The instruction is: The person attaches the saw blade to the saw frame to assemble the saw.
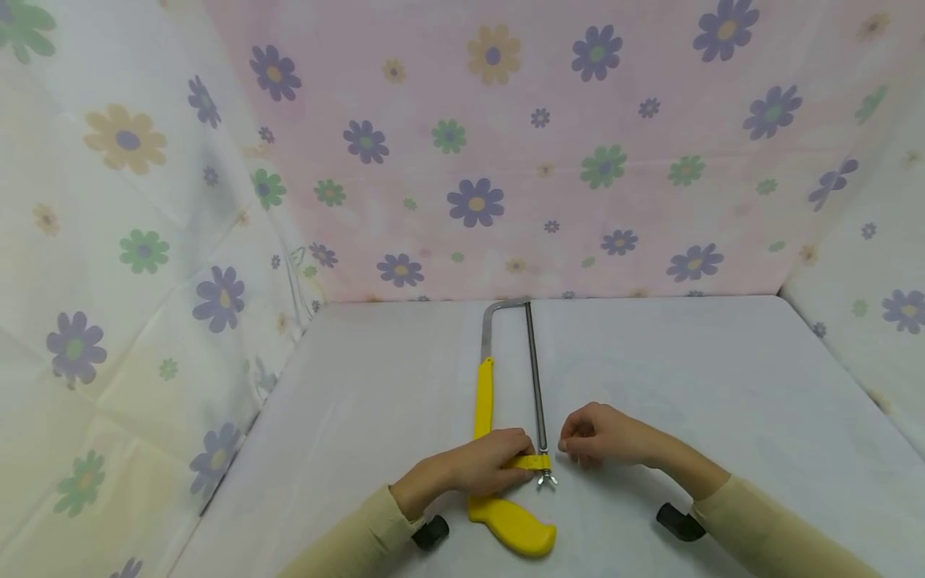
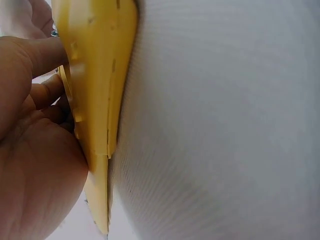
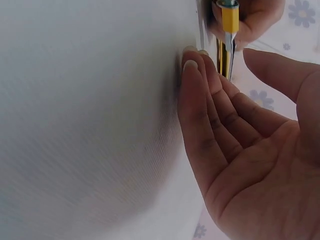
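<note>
A hacksaw point(image 1: 482, 401) with a yellow handle point(image 1: 516, 527) lies flat on the white table, its handle toward me. Its grey blade point(image 1: 535, 369) runs along the right side, and a silver wing nut point(image 1: 547, 480) sits at the near end. My left hand point(image 1: 486, 464) grips the yellow frame just above the handle, thumb and fingers around the crosspiece; the left wrist view shows the yellow body point(image 2: 97, 75) close against the palm. To the right of the blade's near end is my right hand point(image 1: 610, 435), fingers loosely bent and holding nothing, apart from the saw.
The white tabletop point(image 1: 686, 361) extends around the saw. Flowered cloth point(image 1: 477, 249) hangs behind the table and along both sides. Black bands point(image 1: 679, 522) show at both wrists.
</note>
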`<state>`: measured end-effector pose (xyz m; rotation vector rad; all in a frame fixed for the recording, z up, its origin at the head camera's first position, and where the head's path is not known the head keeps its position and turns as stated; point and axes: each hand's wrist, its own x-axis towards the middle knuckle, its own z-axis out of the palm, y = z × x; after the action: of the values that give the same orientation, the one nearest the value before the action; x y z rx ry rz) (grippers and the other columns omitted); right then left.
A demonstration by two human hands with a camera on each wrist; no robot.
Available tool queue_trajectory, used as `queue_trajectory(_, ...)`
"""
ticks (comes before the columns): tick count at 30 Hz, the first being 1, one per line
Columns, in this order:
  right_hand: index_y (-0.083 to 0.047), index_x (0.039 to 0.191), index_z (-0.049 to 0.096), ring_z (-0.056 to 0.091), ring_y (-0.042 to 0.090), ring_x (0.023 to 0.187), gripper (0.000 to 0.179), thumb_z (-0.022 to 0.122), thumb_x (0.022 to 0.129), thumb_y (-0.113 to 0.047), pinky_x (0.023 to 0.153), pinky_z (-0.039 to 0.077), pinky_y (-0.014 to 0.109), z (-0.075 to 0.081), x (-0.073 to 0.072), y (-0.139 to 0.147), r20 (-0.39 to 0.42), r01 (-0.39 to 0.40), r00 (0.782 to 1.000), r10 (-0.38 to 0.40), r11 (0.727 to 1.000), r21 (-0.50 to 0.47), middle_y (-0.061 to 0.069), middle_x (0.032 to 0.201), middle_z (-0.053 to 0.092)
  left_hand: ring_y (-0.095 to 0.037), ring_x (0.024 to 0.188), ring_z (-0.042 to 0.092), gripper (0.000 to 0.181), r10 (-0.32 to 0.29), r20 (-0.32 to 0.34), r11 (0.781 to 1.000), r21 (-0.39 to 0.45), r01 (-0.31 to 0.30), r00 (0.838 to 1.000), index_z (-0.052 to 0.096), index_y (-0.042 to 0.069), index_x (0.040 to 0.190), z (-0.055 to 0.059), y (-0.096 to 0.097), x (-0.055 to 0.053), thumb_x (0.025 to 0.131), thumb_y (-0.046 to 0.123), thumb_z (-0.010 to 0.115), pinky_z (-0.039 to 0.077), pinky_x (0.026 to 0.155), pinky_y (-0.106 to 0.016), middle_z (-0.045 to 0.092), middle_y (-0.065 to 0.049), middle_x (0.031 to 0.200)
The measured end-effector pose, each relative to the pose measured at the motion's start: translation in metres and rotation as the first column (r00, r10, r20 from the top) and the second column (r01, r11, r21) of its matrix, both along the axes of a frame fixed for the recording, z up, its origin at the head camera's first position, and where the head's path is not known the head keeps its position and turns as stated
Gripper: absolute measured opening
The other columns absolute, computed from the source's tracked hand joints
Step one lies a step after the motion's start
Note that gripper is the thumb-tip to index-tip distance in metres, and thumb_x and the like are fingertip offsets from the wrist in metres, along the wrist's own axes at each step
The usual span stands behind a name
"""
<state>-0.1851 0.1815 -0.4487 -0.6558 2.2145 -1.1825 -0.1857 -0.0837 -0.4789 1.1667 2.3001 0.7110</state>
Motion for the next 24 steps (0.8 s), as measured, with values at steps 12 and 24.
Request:
queue_trajectory(12,-0.006,0.098,0.073,0.063,0.019,0.065,0.016,0.067,0.099,-0.021,0.059,0.054,0.031,-0.001,0.017,-0.006,0.071,-0.041,0.997,0.039,0.999,0.016,0.007,0.079,0.069,-0.003,0.091,0.050,0.014,0.006,-0.009,1.000,-0.018,-0.006,1.000,0.061,0.014,0.116,0.008,0.001,0.003,0.106,0.024,0.058,0.045,0.085,-0.017,0.056,0.011,0.103)
queue_trajectory(24,-0.006,0.095,0.074,0.060,0.017,0.061,0.015,0.067,0.098,-0.019,0.055,0.051,0.028,0.001,0.027,-0.021,0.121,-0.085,0.989,0.085,0.996,-0.007,0.007,0.076,0.069,-0.002,0.092,0.049,0.012,-0.001,-0.019,1.000,-0.009,0.000,1.000,0.061,0.015,0.115,0.006,0.001,0.004,0.105,0.021,0.059,0.044,0.087,-0.017,0.056,0.011,0.103)
